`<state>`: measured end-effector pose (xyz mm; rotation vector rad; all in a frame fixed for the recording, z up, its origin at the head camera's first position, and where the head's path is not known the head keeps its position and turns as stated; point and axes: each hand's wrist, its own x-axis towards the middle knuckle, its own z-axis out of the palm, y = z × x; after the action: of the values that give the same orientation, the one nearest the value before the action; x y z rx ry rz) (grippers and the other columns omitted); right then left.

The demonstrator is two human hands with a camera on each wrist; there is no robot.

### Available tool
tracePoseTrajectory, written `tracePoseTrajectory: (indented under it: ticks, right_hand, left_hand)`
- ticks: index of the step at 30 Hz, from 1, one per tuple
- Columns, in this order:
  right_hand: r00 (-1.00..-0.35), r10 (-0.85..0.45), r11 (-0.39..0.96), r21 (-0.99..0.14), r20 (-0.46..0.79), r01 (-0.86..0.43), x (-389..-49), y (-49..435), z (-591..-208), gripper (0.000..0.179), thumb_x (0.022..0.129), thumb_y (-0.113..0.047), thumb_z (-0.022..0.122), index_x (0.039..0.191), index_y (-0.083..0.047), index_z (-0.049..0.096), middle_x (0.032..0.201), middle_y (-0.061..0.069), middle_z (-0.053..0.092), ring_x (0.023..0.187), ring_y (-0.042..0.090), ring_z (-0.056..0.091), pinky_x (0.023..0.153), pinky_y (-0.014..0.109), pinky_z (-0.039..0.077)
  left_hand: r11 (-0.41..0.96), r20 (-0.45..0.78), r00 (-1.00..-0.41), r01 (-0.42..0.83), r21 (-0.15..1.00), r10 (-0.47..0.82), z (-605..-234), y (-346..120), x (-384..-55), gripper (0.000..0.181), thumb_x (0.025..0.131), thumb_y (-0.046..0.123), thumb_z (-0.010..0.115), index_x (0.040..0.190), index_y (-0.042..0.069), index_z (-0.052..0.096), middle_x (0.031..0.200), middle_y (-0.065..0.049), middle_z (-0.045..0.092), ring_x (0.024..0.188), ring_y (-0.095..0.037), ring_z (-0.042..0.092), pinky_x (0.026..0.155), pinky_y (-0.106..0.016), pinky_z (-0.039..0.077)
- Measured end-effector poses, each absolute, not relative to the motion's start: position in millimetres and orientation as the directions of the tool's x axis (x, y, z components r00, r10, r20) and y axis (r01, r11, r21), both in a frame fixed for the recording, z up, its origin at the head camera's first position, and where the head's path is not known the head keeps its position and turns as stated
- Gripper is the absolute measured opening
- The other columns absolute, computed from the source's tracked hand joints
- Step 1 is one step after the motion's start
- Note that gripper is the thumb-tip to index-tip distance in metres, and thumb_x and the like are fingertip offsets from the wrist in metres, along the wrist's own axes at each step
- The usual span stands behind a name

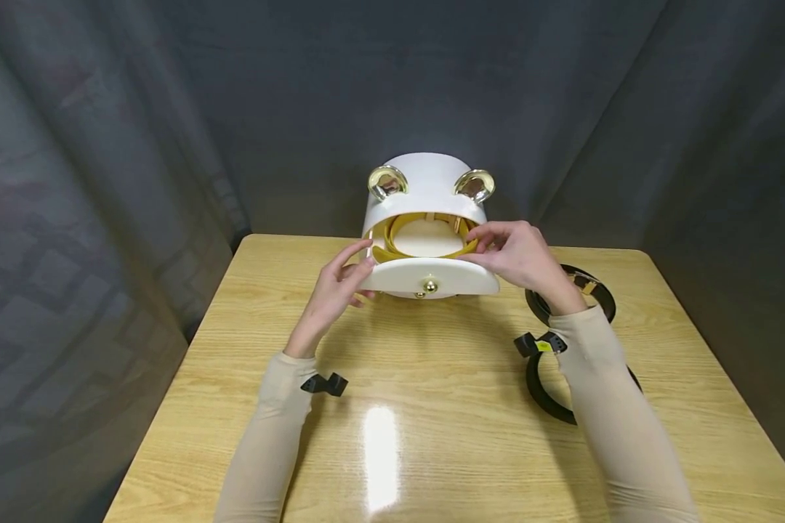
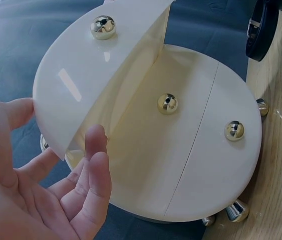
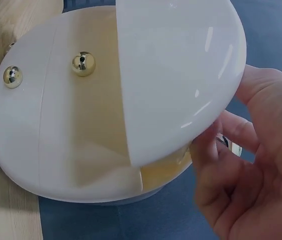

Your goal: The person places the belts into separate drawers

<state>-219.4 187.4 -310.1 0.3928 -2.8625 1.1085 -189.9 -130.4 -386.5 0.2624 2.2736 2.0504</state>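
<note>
A white storage box [image 1: 425, 178] with gold ears stands at the table's far edge. Its top drawer [image 1: 399, 276], with a gold ball knob, is pulled out. Inside lies a coiled yellow belt [image 1: 392, 254] with a gold buckle. My left hand [image 1: 333, 290] touches the left end of the drawer front, fingers loosely bent; in the left wrist view its thumb meets the panel's [image 2: 75, 65] edge. At the right end, my right hand [image 1: 513, 254] pinches the belt's edge. The right wrist view shows its curled fingers [image 3: 211, 145] behind the drawer front, partly hidden.
Two coiled black belts lie on the table to the right: one [image 1: 605, 298] with a gold buckle, another [image 1: 541, 392] nearer, partly under my right forearm. Lower gold knobs [image 2: 168, 104] stick out from the box front. Dark curtains [image 1: 392, 80] hang behind the table [image 1: 432, 436].
</note>
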Motion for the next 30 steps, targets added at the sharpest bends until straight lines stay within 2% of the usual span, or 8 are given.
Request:
tracePoseTrajectory:
  ticks: [11,18,30]
  right_hand:
    - [-0.953,-0.273,0.655,-0.699,0.134,-0.287,-225,198,-326,0.029,0.092,-0.024,0.084,0.118,-0.011,0.079,0.097,0.007,0.072,0.064,0.013,0.055,0.057,0.025,0.042]
    - [-0.942,-0.289,0.593,-0.74,0.174,-0.318,-227,199,-332,0.029,0.092,-0.017,0.084,0.118,-0.006,0.079,0.094,0.007,0.071,0.058,0.009,0.049,0.054,0.024,0.039]
    - [-0.944,-0.272,0.526,-0.793,0.186,-0.307,-225,200,-337,0.031,0.093,-0.017,0.083,0.121,-0.005,0.077,0.098,0.003,0.072,0.06,0.008,0.054,0.054,0.022,0.042]
  left_hand:
    - [0.083,0.054,-0.984,0.069,0.994,0.172,-387,-131,-191,0.052,0.111,0.032,0.057,0.161,0.021,0.047,0.137,-0.027,0.07,0.072,-0.011,0.071,0.062,-0.026,0.057]
    - [0.093,0.049,-0.984,0.066,0.993,0.173,-389,-134,-192,0.053,0.111,0.032,0.056,0.162,0.021,0.045,0.135,-0.029,0.07,0.072,-0.009,0.071,0.063,-0.028,0.058]
    - [0.101,0.053,-0.984,0.071,0.992,0.169,-388,-135,-193,0.053,0.111,0.032,0.057,0.161,0.021,0.046,0.134,-0.029,0.07,0.072,-0.009,0.072,0.065,-0.033,0.061]
